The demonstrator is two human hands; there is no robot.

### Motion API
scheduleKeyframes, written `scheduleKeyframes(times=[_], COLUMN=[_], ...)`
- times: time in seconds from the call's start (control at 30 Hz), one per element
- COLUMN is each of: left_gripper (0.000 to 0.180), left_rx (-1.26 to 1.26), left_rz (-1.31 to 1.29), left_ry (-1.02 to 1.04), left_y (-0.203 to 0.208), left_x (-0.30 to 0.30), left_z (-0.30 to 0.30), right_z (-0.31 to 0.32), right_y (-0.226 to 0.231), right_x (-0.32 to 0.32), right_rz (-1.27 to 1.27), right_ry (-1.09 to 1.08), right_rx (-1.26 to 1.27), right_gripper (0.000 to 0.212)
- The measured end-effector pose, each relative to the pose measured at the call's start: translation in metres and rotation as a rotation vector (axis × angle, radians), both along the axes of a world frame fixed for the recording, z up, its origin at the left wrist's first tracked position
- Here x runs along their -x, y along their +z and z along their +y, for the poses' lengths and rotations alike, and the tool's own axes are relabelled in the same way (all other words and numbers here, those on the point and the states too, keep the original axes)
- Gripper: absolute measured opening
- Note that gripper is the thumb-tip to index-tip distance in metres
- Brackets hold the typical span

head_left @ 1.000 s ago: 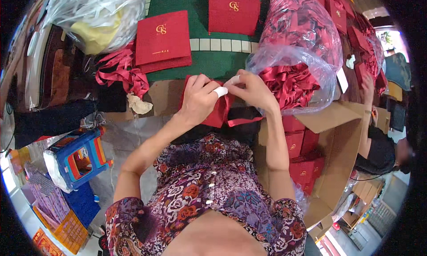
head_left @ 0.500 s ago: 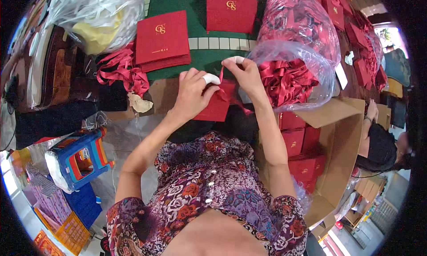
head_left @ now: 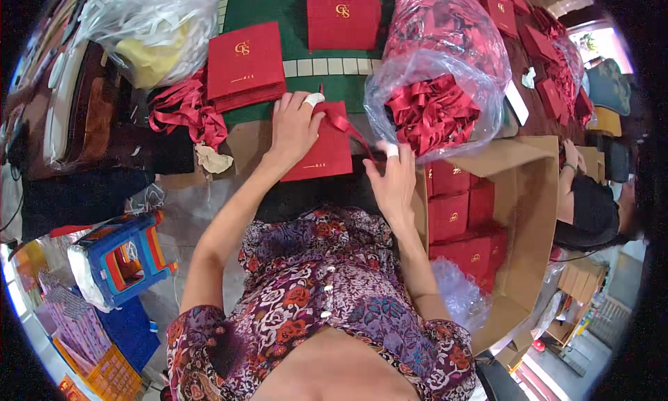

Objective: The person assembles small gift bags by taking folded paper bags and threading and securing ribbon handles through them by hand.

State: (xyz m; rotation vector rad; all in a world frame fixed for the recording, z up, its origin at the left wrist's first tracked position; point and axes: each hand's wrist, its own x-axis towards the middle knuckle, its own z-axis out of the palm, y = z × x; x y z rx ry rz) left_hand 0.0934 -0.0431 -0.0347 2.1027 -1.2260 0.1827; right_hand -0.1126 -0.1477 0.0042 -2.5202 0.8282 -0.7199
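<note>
The left hand (head_left: 293, 126) lies flat, fingers spread, pressing a red paper bag (head_left: 321, 150) onto the table (head_left: 243, 140). The right hand (head_left: 394, 182) has its grip pinched together on the bag's red ribbon (head_left: 348, 126), near a plastic sack of ribbons (head_left: 435, 112).

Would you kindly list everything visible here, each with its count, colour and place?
flat paper bag: one, red, under the left hand, centre
ribbon handle: one, red, running from that bag to the right hand
stack of flat bags: one stack, red with gold emblem, upper left of centre
standing gift bag: one, red, top centre
loose ribbons: one bunch, red, left of the stack
clear plastic sack of ribbons: one, red contents, upper right
cardboard box: one, brown, holding red bags, right
plastic stool: one, blue and orange, lower left
another person: one, dark top, right edge
left hand: pressing the flat bag
right hand: pinching the ribbon
</note>
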Motion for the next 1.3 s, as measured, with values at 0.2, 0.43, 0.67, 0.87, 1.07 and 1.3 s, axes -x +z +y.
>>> scheduleKeyframes(times=[0.2,0.43,0.67,0.87,1.07,1.3], left_gripper=[0.027,0.037,0.045,0.023,0.025,0.024], left_rx=[0.142,0.093,0.282,0.378,0.376,0.581], left_rz=[0.104,0.426,1.211,1.225,1.171,1.460], left_ry=[-0.005,-0.029,-0.210,-0.075,0.042,0.010], left_y=[0.016,0.008,-0.005,-0.008,-0.016,-0.021], left_x=[0.035,0.071,0.063,0.047,0.018,0.033], left_z=[0.027,0.040,0.056,0.056,0.087,0.106], right_z=[-0.002,0.014,0.015,0.017,0.040,0.038], right_y=[-0.001,0.003,-0.020,-0.012,-0.025,-0.058], right_x=[0.002,-0.053,-0.092,-0.064,-0.020,-0.029], right_rz=[-0.002,-0.246,-0.301,-0.318,-0.126,0.087], right_ry=[-0.002,0.226,0.259,0.237,0.341,0.268], right_rx=[-0.115,-0.503,-0.918,-0.540,-0.013,0.260], right_gripper=[0.012,0.013,0.018,0.020,0.029,0.049])
